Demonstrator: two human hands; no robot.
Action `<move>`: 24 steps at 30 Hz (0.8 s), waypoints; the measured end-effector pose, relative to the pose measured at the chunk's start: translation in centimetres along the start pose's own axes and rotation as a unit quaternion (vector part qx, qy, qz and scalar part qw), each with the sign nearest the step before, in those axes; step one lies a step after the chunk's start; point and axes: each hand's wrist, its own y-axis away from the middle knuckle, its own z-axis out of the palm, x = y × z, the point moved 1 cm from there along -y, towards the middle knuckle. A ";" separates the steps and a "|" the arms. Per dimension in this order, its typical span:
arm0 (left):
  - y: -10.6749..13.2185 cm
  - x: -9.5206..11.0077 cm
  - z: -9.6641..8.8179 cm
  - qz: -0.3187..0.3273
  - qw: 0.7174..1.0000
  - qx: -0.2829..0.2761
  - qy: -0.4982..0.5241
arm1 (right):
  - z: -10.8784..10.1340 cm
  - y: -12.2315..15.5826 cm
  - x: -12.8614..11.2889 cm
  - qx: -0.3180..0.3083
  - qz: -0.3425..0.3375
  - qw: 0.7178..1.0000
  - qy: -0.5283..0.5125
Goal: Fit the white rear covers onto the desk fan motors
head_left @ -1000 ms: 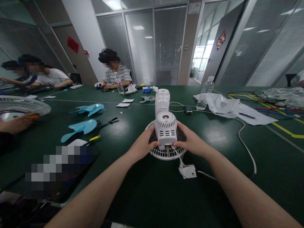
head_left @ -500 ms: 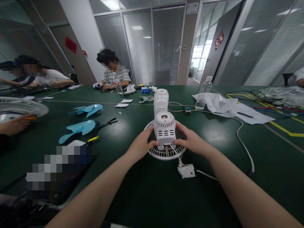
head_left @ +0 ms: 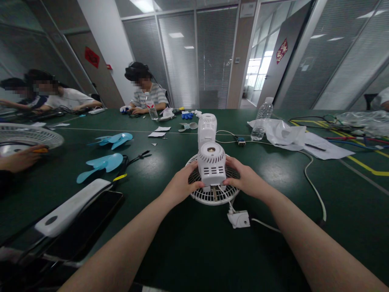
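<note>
In front of me a white fan housing [head_left: 212,164], with slots and a vented round top, stands on a white round fan grille [head_left: 199,197] lying on the table. My left hand [head_left: 180,183] is closed on the housing's left side, thumb at its lower edge. From the right, my right hand [head_left: 247,178] grips it the same way; the fingertips of both hands are partly hidden behind it. A white cord runs from the housing's base to a small white plastic piece [head_left: 239,219] on the table.
Blue fan blades [head_left: 105,163], a white power strip [head_left: 74,207] and a dark phone [head_left: 88,223] lie at left. Another person's hand [head_left: 21,159] is at a second fan grille [head_left: 45,136]. Right of the fan are a plastic bottle [head_left: 261,119], a plastic bag [head_left: 284,132] and a cable [head_left: 317,198].
The view has shifted very slightly. Both hands stay on the fan housing, and nothing on the table has visibly moved.
</note>
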 end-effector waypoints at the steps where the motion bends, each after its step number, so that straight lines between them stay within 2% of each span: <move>1: 0.0 0.0 0.0 0.002 1.000 -0.001 0.001 | 0.0 0.0 0.0 -0.004 -0.001 1.000 0.003; 9: 0.2 0.5 0.1 -0.025 0.999 0.008 -0.020 | -0.2 0.1 -0.1 -0.014 0.000 0.999 0.036; 16: 0.3 1.1 -0.3 0.010 0.998 -0.019 -0.066 | -0.2 0.4 0.3 -0.022 -0.011 0.999 0.035; 24: 0.3 1.3 0.0 0.014 0.997 -0.013 -0.070 | 0.0 0.4 0.4 -0.021 0.012 0.999 0.024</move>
